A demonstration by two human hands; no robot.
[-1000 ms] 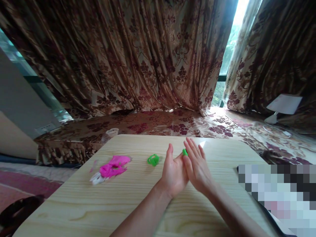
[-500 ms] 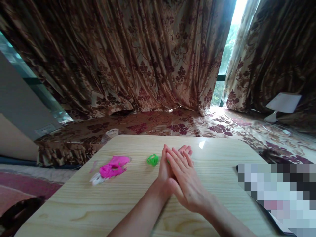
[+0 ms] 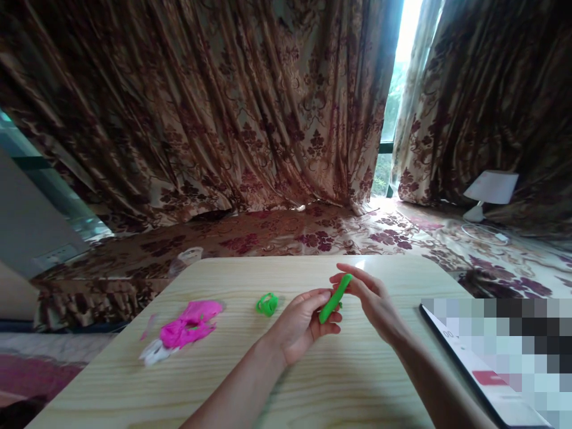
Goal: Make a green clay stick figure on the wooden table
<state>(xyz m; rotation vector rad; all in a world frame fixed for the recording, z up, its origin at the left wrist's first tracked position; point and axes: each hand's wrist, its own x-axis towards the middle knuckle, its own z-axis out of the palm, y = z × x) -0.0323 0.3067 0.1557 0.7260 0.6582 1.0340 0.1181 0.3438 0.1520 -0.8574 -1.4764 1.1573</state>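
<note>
A smooth roll of bright green clay [image 3: 335,299] lies slantwise across the fingers of my left hand [image 3: 306,322], its upper end pointing away to the right. My left thumb and fingers hold its lower part. Fingers stretched out, my right hand [image 3: 369,292] is beside the roll's upper end; whether it touches is unclear. To the left of my hands sits a small green looped piece [image 3: 267,304] on the table. Further left lies a crumpled bright pink piece [image 3: 190,325] with green specks, and a white scrap [image 3: 155,353] at its near end.
The pale wooden table [image 3: 232,387] has rounded far corners. A tablet-like device [image 3: 480,369], mostly blurred out, is at the right edge. Beyond the table are a clear plastic item [image 3: 186,259], a white lamp [image 3: 491,187] and patterned curtains [image 3: 250,107].
My palms were pressed together and have parted, bringing the green clay roll into view in my left hand. My right hand has moved off to the right. The view has shifted slightly.
</note>
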